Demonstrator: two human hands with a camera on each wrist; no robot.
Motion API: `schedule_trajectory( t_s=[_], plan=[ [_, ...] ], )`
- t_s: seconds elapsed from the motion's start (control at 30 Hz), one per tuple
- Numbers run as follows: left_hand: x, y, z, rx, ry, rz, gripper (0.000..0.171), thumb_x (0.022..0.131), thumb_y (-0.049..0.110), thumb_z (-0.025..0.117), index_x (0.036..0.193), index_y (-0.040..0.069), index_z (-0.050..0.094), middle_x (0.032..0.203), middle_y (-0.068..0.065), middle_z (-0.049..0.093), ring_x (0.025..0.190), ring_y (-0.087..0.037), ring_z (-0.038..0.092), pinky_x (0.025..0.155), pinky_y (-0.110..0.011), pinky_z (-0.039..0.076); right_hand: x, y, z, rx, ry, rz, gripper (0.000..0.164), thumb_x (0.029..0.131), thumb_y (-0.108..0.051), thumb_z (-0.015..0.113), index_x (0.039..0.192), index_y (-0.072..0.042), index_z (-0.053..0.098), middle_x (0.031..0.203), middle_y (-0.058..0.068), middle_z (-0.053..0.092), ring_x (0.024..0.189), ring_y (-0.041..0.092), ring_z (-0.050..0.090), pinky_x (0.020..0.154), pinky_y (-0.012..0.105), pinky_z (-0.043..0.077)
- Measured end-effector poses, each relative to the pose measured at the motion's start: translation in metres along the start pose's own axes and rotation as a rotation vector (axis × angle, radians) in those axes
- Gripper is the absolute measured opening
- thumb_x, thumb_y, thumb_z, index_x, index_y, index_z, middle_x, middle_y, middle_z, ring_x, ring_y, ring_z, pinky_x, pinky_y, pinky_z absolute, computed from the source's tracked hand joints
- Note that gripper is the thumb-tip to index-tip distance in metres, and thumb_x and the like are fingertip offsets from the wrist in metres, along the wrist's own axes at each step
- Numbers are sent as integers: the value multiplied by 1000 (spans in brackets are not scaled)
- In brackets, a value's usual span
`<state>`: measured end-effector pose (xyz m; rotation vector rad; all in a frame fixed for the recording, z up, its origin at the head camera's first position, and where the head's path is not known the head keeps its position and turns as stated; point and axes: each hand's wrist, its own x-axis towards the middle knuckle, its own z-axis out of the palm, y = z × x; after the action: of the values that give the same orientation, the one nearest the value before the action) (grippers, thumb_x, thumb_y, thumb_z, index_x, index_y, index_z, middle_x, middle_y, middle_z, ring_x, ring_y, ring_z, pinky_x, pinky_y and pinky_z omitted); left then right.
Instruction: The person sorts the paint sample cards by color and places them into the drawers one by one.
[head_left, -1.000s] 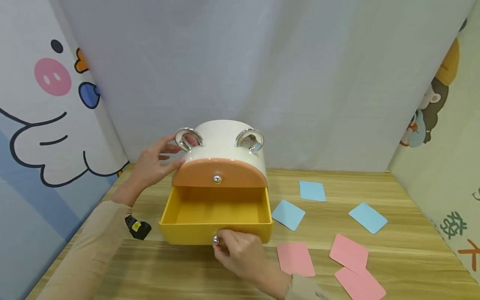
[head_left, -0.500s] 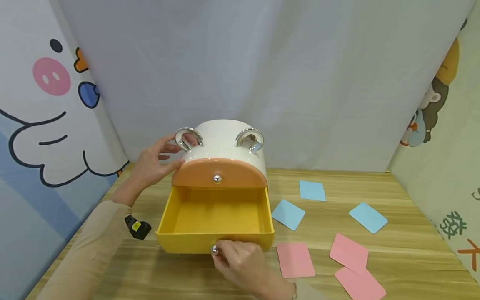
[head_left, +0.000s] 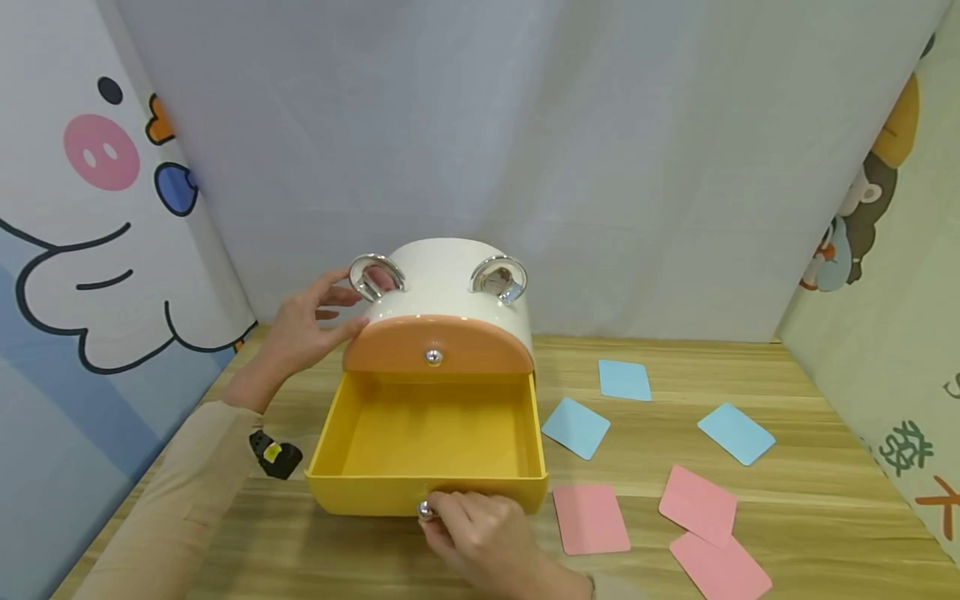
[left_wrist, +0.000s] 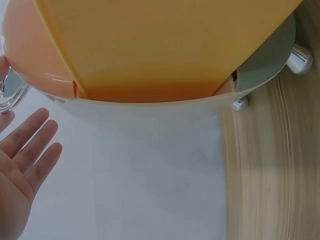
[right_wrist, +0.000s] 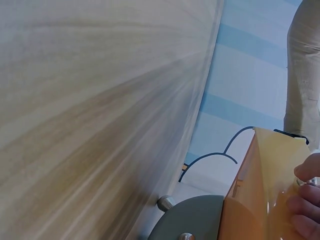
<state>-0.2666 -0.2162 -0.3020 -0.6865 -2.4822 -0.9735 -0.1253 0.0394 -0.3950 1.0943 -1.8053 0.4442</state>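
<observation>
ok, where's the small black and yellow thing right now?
Head view: the small black and yellow thing lies on the table, left of the open yellow drawer, beside the left sleeve.

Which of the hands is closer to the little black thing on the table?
The left. The left hand rests on the white box, up behind the black thing. The right hand pinches the yellow drawer's knob, farther to its right.

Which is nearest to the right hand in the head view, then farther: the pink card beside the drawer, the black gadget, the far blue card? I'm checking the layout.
From the right hand:
1. Pink card, just to its right.
2. Black gadget, left of the drawer.
3. Far blue card, at the back right.
</observation>
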Motion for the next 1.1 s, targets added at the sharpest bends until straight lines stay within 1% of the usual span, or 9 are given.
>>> schedule_trajectory(
  t_s=[0.27, 0.43, 0.57, 0.67, 0.77, 0.87, 1.0, 1.1],
  plan=[
    [0, 0, 0, -5, -1, 1, 60, 84, 19, 65, 135, 5, 38, 110, -22, 60, 100, -36, 57, 82, -53, 47, -2, 0, -3, 62, -16, 20, 16, 89, -19, 51, 85, -9, 63, 70, -8, 62, 52, -1, 53, 51, 6, 43],
    [1, 0, 0, -5, -3, 0, 60, 84, 19, 65, 135, 5, 38, 110, -21, 60, 100, -36, 58, 82, -53, 47, 3, 4, -11, 123, -11, 34, 15, 84, -21, 57, 88, -8, 63, 73, -7, 64, 54, -1, 54, 55, 5, 44],
    [0, 0, 0, -6, -3, 4, 60, 84, 19, 65, 135, 5, 38, 110, -22, 60, 100, -37, 57, 82, -54, 47, 12, 8, -21, 155, 38, 34, 16, 83, -22, 60, 87, -7, 63, 71, -6, 64, 51, -1, 52, 53, 4, 42],
    [0, 0, 0, -5, -4, 7, 60, 84, 19, 65, 135, 4, 38, 109, -22, 60, 100, -37, 57, 82, -54, 47, 18, 12, -30, 191, 80, 25, 19, 85, -23, 58, 85, -5, 64, 65, -4, 61, 49, 0, 50, 52, 3, 40],
    [0, 1, 0, -7, -4, 6, 61, 84, 19, 65, 135, 3, 38, 110, -23, 60, 100, -38, 57, 82, -54, 47, 23, 17, -38, 232, 115, 21, 21, 86, -23, 57, 84, -3, 63, 62, -3, 59, 49, 1, 52, 53, 4, 42],
    [-1, 1, -1, -12, 2, 4, 61, 83, 19, 65, 135, 2, 38, 110, -23, 59, 100, -39, 57, 82, -54, 47, 28, 26, -44, 237, 161, 20, 22, 85, -22, 58, 82, -1, 63, 61, -1, 58, 50, 3, 53, 52, 6, 44],
    [-1, 1, -1, -11, 10, 8, 60, 83, 19, 66, 134, 3, 39, 109, -23, 60, 99, -39, 57, 82, -53, 47, 32, 42, -51, 246, 201, 75, 23, 85, -24, 60, 82, -1, 63, 61, 0, 59, 50, 6, 53, 50, 10, 46],
    [0, 1, -1, -8, 9, 12, 60, 83, 19, 66, 134, 3, 39, 109, -22, 60, 99, -39, 57, 81, -53, 48, 33, 58, -58, 260, 205, 160, 25, 84, -26, 62, 83, -1, 64, 63, 2, 60, 50, 9, 54, 48, 13, 46]
  ],
)
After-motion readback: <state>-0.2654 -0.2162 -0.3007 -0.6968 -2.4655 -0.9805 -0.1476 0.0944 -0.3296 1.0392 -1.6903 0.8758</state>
